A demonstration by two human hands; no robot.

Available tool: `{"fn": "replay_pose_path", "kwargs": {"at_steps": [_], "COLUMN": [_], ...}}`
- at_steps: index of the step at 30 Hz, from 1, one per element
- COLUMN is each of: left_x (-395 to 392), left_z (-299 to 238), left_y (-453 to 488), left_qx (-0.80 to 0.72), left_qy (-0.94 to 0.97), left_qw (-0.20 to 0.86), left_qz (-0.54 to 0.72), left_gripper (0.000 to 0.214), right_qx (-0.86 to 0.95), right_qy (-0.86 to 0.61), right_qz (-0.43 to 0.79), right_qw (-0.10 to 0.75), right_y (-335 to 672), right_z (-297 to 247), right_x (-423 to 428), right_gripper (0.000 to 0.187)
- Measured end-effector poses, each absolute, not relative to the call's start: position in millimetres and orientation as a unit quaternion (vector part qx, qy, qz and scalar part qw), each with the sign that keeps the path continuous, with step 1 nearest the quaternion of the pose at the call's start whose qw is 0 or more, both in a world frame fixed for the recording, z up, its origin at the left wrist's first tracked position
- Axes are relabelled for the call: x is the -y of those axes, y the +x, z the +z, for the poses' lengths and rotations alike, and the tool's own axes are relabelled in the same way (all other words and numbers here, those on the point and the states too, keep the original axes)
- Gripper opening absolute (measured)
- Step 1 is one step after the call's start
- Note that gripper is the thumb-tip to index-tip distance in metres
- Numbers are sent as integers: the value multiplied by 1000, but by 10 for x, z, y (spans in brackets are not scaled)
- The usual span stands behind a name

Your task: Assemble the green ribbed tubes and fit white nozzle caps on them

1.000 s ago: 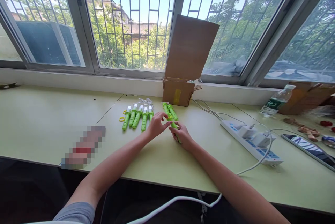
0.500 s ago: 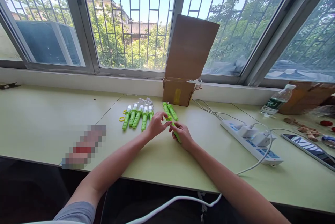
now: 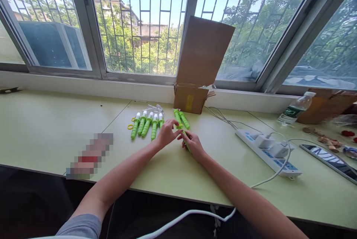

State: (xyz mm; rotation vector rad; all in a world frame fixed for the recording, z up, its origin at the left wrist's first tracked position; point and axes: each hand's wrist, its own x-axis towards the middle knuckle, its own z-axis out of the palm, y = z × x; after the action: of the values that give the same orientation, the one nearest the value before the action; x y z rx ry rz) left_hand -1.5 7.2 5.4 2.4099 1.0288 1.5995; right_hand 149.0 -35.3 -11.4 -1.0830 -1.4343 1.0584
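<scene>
My right hand (image 3: 194, 143) is closed around a slim green ridged tube (image 3: 184, 136), hiding much of its length. At the tube's far end, my left hand (image 3: 167, 134) pinches with thumb and forefinger beside a small yellow ring (image 3: 179, 126); its exact grip is hard to see. Left of my hands, several green ridged tubes (image 3: 145, 130) with white upper ends lie in a row. Yellow rings (image 3: 130, 126) show at the row's left side. Just beyond my fingertips rest two more green tubes (image 3: 184, 120).
An open cardboard box (image 3: 187, 98) stands against the sill behind the tubes. To the right lie a white power strip (image 3: 267, 153) with cables, a phone (image 3: 329, 161) and a water bottle (image 3: 296, 109). A blurred-out item (image 3: 89, 157) lies at left.
My right hand has shifted and turned slightly around the tube, so less of the tube's near end shows. My left hand stays at the far end.
</scene>
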Motion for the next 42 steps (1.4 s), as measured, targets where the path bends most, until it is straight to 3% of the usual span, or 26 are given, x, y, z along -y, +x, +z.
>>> {"fn": "replay_pose_path", "kwargs": {"at_steps": [42], "left_x": [-86], "left_z": [39], "left_y": [-14], "left_qx": [-354], "left_qy": [775], "left_qw": [42], "left_qz": [521], "left_gripper": [23], "right_qx": [578], "right_qy": [-447], "right_qz": [467], "right_qw": [498], "right_y": [1497], "right_z": [-144], "right_x": [328], "right_gripper": [44]}}
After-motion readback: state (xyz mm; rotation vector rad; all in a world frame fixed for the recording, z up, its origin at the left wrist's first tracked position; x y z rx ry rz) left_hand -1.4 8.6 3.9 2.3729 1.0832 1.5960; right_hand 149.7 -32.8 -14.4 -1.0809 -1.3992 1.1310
